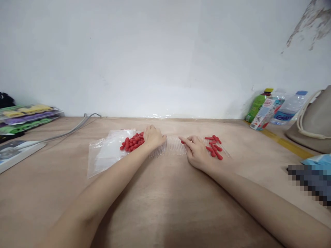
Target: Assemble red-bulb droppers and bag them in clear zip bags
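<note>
A clear ridged plastic tray (pixel 174 146) lies on the table between my hands, with a row of narrow slots. My left hand (pixel 154 138) rests over its left part, fingers forward and thumb held apart; the fingertips are partly hidden. Beside that hand a heap of red club-shaped pieces (pixel 131 142) lies on a clear plastic bag (pixel 110 151). Over the right part of the tray, my right hand (pixel 197 151) pinches a small red piece (pixel 182 142) between thumb and fingers. Several more red pieces (pixel 216 148) lie loose to the right of this hand.
At the left are a pack of coloured items (pixel 28 115), a grey cable (pixel 74 129) and a white box (pixel 22 153). Bottles (pixel 269 108), a beige bag (pixel 314 120) and a blue packet (pixel 318 163) stand or lie on the right. A wall (pixel 165 69) closes off the back.
</note>
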Motion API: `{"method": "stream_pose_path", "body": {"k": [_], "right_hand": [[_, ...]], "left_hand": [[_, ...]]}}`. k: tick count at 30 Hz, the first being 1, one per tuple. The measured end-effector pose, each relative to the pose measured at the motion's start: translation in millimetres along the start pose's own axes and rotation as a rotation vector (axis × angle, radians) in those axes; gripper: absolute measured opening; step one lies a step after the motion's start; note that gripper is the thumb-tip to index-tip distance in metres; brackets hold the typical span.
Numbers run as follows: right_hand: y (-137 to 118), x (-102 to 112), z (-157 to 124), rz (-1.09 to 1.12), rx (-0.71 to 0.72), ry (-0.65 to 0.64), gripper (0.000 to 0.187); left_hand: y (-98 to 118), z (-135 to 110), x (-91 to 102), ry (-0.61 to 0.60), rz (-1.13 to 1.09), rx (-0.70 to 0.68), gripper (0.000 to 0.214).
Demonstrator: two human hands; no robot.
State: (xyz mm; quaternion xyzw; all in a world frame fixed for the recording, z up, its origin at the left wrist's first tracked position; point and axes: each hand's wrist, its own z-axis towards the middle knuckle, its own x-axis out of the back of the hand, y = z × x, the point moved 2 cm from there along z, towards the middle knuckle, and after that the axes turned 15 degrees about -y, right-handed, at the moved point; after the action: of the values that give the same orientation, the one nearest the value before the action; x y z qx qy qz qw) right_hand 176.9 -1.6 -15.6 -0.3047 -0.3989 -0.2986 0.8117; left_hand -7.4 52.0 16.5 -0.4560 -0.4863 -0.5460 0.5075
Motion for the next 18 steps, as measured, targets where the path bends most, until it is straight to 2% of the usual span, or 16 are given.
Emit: {"method": "stream_pose_path", "body": {"k": [6, 11, 14, 18], "right_hand": [[-4, -2, -5, 0.018, -0.002, -0.039, 0.028], [-4, 0, -4, 0.200, 0.000, -0.002, 0.017], [-3, 0, -5, 0.328, -0.053, -0.021, 0.011], [-1, -1, -6, 0.463, -0.054, 0.023, 0.008]], "left_hand": [[3, 18, -4.7, -0.106, -0.057, 0.080, 0.039], [2, 24, -0.3, -0.132, -0.147, 0.079, 0.030], [3, 19, 11.5, -0.134, -0.211, 0.007, 0.026], [7, -5, 27.5, -0.116, -0.315, -0.195, 0.029]]}}
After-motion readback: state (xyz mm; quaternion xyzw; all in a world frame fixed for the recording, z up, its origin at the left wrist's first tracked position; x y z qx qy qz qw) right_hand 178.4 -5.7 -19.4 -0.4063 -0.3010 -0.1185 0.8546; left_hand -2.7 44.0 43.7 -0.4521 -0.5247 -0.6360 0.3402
